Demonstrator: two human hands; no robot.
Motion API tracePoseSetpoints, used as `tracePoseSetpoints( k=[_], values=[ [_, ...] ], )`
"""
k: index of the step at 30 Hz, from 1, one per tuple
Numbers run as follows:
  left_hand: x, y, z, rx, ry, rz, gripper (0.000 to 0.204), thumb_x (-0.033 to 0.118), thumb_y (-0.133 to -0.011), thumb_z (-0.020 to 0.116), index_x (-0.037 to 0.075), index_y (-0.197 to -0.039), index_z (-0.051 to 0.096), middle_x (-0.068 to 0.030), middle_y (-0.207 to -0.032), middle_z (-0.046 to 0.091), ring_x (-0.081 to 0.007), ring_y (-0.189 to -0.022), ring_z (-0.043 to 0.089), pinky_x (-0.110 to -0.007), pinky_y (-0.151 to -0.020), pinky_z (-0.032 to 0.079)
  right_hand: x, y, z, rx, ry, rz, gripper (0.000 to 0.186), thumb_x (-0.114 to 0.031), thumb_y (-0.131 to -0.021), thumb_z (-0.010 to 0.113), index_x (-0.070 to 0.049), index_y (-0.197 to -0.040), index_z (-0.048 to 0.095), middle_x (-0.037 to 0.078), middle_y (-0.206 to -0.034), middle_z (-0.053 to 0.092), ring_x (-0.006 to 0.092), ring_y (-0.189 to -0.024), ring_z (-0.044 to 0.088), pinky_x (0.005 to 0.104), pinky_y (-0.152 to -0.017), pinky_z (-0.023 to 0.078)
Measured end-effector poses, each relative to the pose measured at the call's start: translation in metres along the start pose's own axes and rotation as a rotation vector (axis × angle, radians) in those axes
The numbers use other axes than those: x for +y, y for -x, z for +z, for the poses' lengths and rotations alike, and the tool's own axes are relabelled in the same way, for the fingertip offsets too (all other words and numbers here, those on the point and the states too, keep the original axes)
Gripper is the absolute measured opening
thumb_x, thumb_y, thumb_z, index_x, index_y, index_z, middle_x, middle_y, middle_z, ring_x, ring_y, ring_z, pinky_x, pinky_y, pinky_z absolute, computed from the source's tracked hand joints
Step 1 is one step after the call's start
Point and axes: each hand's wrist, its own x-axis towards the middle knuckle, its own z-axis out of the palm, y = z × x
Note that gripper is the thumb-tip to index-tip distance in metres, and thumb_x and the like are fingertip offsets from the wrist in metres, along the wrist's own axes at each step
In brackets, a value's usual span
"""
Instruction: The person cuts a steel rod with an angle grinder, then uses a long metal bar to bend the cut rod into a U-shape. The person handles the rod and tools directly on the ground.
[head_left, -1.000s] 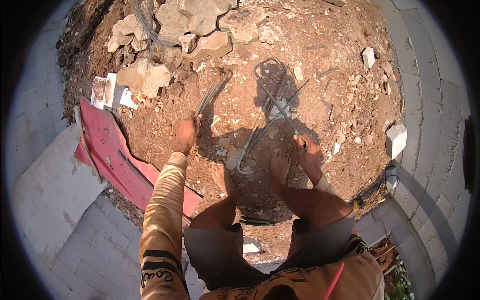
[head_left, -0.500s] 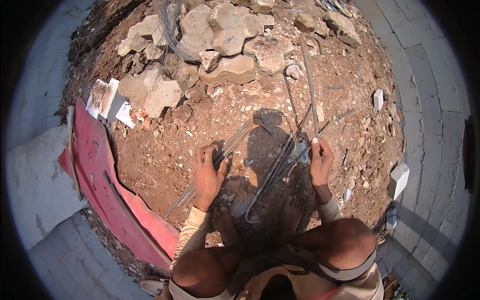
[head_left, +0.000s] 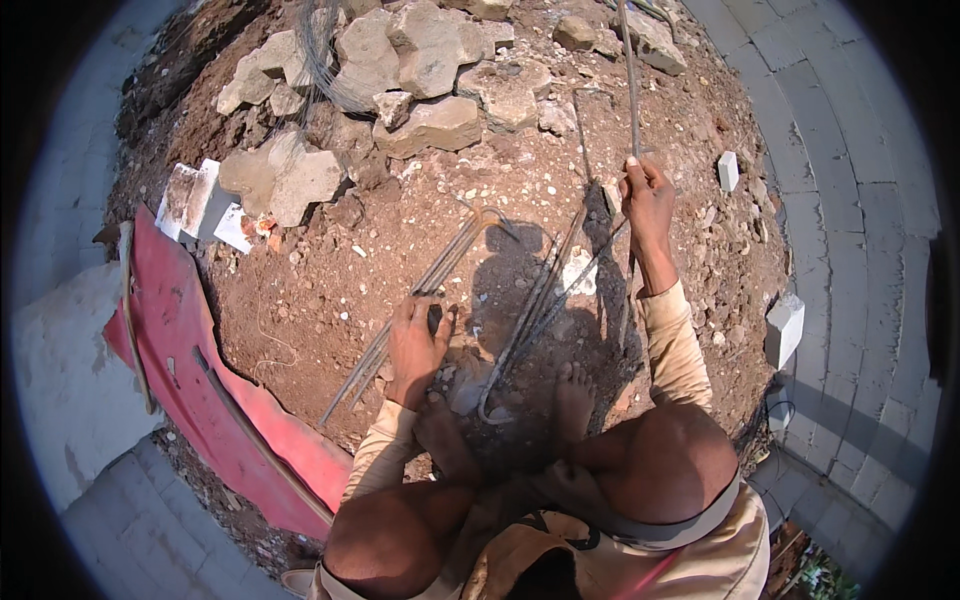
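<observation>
Bare soil (head_left: 285,325) gives passage between bent steel rods (head_left: 440,265) and red sheet (head_left: 165,300); broken paving blocks (head_left: 425,55) obstruct the far side.

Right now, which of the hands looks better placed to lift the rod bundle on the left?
Probably the left hand: it is at the rod bundle, apparently touching it, while the right hand grips a long rod farther off.

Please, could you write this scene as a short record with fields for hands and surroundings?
Left hand: at the rod bundle; grip unclear
Right hand: grip closed on a long thin rod
Centre: more rods, one end hooked
Left side: red sheet
Far side: stone slabs
Right side: white block
</observation>
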Motion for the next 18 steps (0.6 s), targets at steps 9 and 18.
tracePoseSetpoints(
  k=[9, 18],
  values=[
    [0.048, 0.034, 0.09, -0.341, 0.023, 0.017, 0.037, 0.035, -0.098, 0.062, 0.007, -0.122, 0.066, -0.0207, -0.11, 0.071, -0.0411, -0.103, 0.067, -0.051, -0.086, 0.052, 0.062, -0.024, -0.016, 0.054, 0.169, 0.026, 0.028, -0.026, -0.102, 0.064, -0.005, -0.085, 0.067, -0.005, -0.063, 0.052, 0.0052, -0.053, 0.042, 0.025, -0.049, 0.03],
    [0.032, -0.001, 0.037, -0.221, 0.259, -0.074, 0.037, 0.031, -0.104, 0.051, 0.0, -0.116, 0.066, -0.0281, -0.098, 0.07, -0.0474, -0.094, 0.066, -0.053, -0.085, 0.05, 0.112, 0.017, -0.062, -0.051, 0.409, 0.095, 0.031, -0.025, -0.1, 0.065, 0.003, -0.087, 0.071, 0.001, -0.066, 0.058, 0.0121, -0.061, 0.052, 0.0319, -0.057, 0.04]
  ],
)
